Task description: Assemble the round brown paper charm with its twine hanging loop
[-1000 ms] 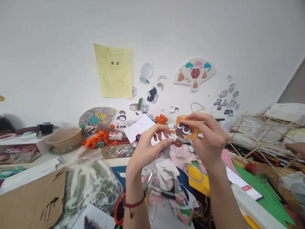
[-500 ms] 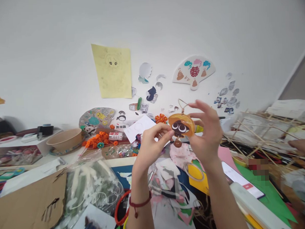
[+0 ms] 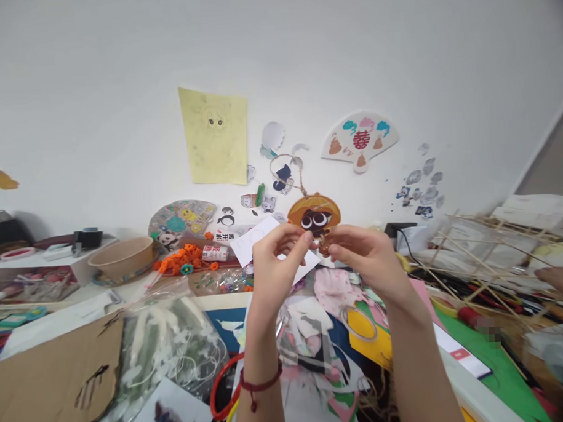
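Held up in front of the wall is an orange hanging charm [image 3: 313,208] with a dark face and big white eyes. A thin twine loop [image 3: 303,184] rises from its top, held by neither hand. My left hand [image 3: 279,260] is closed, its thumb and fingers pinching the charm's lower left. Under the charm dangles a small shiny brown piece [image 3: 324,250]. My right hand [image 3: 370,254] is closed too, with thumb and fingertips at this brown piece. The fingertips partly hide the charm's lower edge.
Paper scraps [image 3: 309,345] lie below my hands, near a yellow card [image 3: 369,340] and a clear bag [image 3: 175,344]. A cardboard piece [image 3: 51,379] is at left. A stick frame [image 3: 477,247] stands at right, near another person's hand [image 3: 561,287].
My right hand has come down from the charm's right edge to the small brown piece below. The charm has shifted left and slightly up, and its twine loop now stands free.
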The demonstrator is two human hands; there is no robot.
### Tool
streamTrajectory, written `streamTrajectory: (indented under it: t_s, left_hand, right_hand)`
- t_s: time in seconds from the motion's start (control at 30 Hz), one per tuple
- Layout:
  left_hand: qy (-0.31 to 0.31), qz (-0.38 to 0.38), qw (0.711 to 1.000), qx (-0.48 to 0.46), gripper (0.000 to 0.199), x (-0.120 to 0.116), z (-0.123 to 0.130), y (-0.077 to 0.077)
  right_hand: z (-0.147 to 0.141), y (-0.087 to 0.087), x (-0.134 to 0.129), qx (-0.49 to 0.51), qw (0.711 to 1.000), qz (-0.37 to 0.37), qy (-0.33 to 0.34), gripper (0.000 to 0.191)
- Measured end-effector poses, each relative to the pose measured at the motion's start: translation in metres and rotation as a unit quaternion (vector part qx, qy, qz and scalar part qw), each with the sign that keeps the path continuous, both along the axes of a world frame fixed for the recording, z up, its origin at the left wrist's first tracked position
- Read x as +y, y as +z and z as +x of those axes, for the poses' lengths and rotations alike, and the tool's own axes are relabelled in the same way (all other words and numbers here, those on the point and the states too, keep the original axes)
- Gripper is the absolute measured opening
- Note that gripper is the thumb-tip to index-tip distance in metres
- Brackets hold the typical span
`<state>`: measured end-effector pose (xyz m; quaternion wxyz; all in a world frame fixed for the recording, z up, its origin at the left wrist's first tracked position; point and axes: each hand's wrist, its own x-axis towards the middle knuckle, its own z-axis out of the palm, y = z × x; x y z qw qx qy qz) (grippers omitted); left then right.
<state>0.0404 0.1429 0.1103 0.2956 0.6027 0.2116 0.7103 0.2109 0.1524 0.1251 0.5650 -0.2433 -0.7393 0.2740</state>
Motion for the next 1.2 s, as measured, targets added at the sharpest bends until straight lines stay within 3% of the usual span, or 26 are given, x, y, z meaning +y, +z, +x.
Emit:
streamTrajectory:
  t_s: [0.27, 0.5, 0.9, 1.07, 1.2]
  left_hand:
    - [0.098, 0.013, 0.995, 0.011, 0.012, 0.007, 0.000, -0.004]
    - [0.031, -0.015, 0.998, -0.050, 0.012, 0.007, 0.004, -0.002]
    - [0.011, -0.015, 0.995, -0.094, 0.012, 0.007, 0.011, 0.002]
    - [0.031, -0.019, 0.996, -0.087, 0.012, 0.008, 0.007, -0.001]
    - [0.059, -0.023, 0.996, -0.060, 0.013, 0.009, 0.004, -0.002]
  right_hand:
    - [-0.005, -0.002, 0.002, 0.025, 0.999, -0.038, -0.009, 0.022]
    - [-0.012, -0.007, 0.006, 0.089, 0.994, -0.058, 0.026, 0.019]
    - [-0.017, -0.014, 0.017, 0.156, 0.984, -0.055, 0.070, 0.016]
    - [-0.013, -0.013, 0.015, 0.097, 0.985, -0.111, 0.094, 0.021]
    - [-0.007, -0.007, 0.011, 0.055, 0.988, -0.106, 0.098, 0.025]
